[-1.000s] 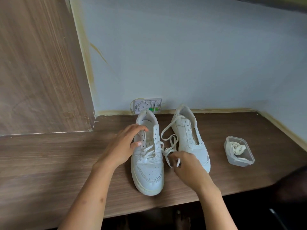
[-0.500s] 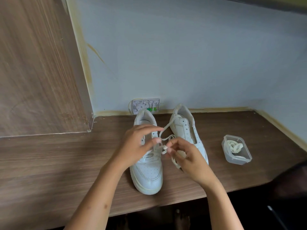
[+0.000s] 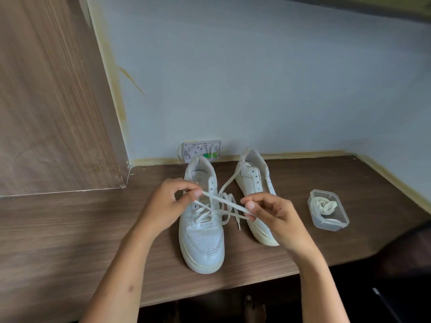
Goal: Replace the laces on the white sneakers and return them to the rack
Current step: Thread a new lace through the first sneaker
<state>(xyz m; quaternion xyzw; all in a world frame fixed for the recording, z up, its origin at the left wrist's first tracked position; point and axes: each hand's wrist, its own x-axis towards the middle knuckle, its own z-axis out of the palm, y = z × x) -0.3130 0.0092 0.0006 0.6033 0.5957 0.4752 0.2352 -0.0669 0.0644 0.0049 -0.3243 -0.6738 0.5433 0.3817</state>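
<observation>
Centre frame, on tabletop (image 3: pixel 70 229): left hand (image 3: pixel 163 206) pinching lace (image 3: pixel 224 201) above left sneaker (image 3: pixel 203 229), right hand (image 3: pixel 270 213) pinching its other stretch. Soft, light, limp, likely slippery; best gripped near stiff tip. Right: spare laces in tub (image 3: pixel 328 209).

Two sneakers sitting side by side on the counter (image 3: pixel 70 241).
The left sneaker (image 3: pixel 203 238) is lying beside the right sneaker (image 3: pixel 253 180); a container (image 3: pixel 327 209) holding laces (image 3: pixel 325 203) is sitting further right, a socket box (image 3: pixel 201 151) standing behind.
</observation>
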